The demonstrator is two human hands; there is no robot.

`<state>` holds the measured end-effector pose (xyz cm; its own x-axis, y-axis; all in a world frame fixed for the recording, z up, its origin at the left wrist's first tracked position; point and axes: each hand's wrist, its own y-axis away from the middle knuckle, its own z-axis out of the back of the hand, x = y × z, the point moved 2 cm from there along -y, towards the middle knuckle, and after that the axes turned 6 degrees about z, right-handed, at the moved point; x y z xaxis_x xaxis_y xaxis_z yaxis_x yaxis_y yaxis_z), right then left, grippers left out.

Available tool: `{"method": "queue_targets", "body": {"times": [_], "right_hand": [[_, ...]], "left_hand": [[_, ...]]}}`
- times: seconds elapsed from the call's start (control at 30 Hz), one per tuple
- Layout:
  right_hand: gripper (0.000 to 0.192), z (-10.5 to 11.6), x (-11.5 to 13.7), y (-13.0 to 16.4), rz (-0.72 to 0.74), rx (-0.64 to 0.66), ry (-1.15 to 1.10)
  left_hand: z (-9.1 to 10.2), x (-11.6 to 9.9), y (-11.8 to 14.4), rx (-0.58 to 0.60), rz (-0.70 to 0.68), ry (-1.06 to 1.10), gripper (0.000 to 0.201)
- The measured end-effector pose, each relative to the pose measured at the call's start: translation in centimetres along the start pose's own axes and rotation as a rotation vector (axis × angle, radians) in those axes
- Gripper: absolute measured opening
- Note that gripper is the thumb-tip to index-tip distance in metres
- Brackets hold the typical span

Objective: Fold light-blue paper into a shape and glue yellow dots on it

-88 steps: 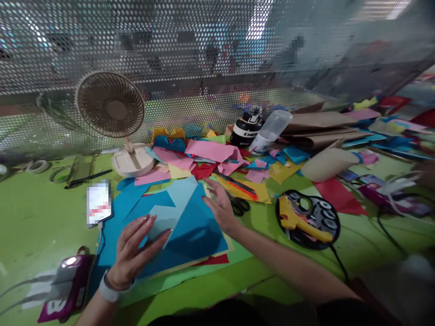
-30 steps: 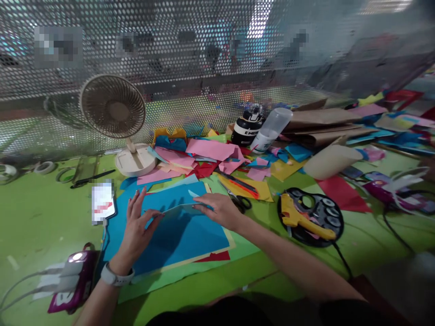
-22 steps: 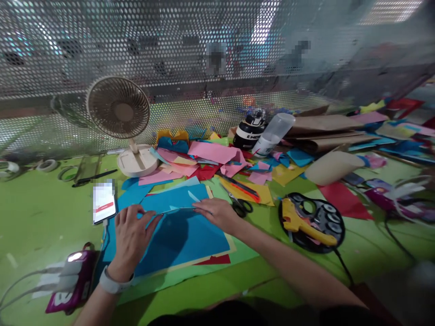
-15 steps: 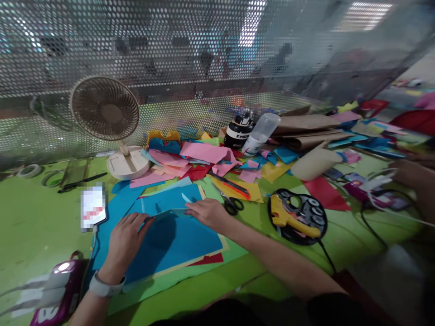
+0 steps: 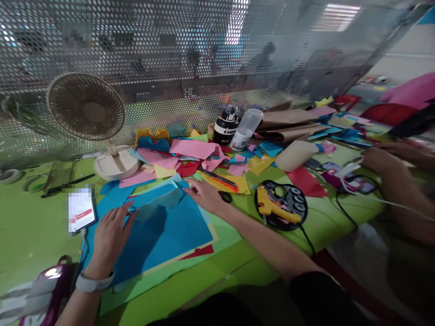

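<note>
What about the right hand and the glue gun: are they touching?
Apart: the head view shows the right hand to the left of the glue gun, with bare green table between them.

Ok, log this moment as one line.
Left hand: holding pale blue paper; right hand: at its other end; beneath: blue sheet; nearby: glue gun

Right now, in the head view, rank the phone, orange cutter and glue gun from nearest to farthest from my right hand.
From your right hand:
1. Orange cutter, just to its right.
2. Glue gun, farther off to the right.
3. Phone, well off to the left.
</note>
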<state>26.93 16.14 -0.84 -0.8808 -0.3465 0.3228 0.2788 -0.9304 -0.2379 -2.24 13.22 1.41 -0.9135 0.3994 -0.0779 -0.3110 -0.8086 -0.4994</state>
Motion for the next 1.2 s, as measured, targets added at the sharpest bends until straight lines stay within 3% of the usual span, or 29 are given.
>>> {"method": "queue_targets", "body": {"times": [0.13, 0.23, 0.33, 0.43, 0.53, 0.67, 1.03, 1.1, 1.2], "right_hand": [[0.027, 0.5, -1.1, -0.3, -0.115, 0.019, 0.098], [0.024, 1.5, -2.4, -0.6, -0.151, 0.015, 0.138], [0.024, 3.2, -4.8, -0.9, -0.232, 0.025, 0.179], [0.023, 4.8, -7.7, -1.2, -0.322, 0.063, 0.219], [0.027, 5.5, -10.4, -1.6, -0.379, 0.131, 0.239], [0.027, 5.1, -12.6, -2.3, -0.368, 0.287, 0.187], [0.033, 4.8, -13.7, -4.1, -0.239, 0.505, 0.085], [0.033, 4.9, -13.6, -4.1, -0.232, 0.497, 0.086], [0.034, 5.7, -13.0, -4.0, -0.245, 0.387, 0.140]], "left_hand": [[0.5, -0.7, 0.1, -0.118, 0.037, 0.007, 0.041], [0.6, -2.5, 0.5, -0.134, -0.106, 0.082, 0.036], [0.5, -5.1, 1.1, 0.087, -0.353, 0.229, 0.044], [0.0, -7.5, 1.8, 0.378, -0.515, 0.309, 0.077], [-0.8, -8.4, 2.2, 0.547, -0.507, 0.326, 0.088], [-1.9, -8.1, 2.5, 0.646, -0.463, 0.335, 0.092], [-1.2, -8.1, 2.4, 0.652, -0.411, 0.348, 0.086], [-1.2, -8.1, 2.3, 0.653, -0.404, 0.357, 0.084], [-1.2, -7.9, 2.3, 0.650, -0.391, 0.385, 0.078]]}}
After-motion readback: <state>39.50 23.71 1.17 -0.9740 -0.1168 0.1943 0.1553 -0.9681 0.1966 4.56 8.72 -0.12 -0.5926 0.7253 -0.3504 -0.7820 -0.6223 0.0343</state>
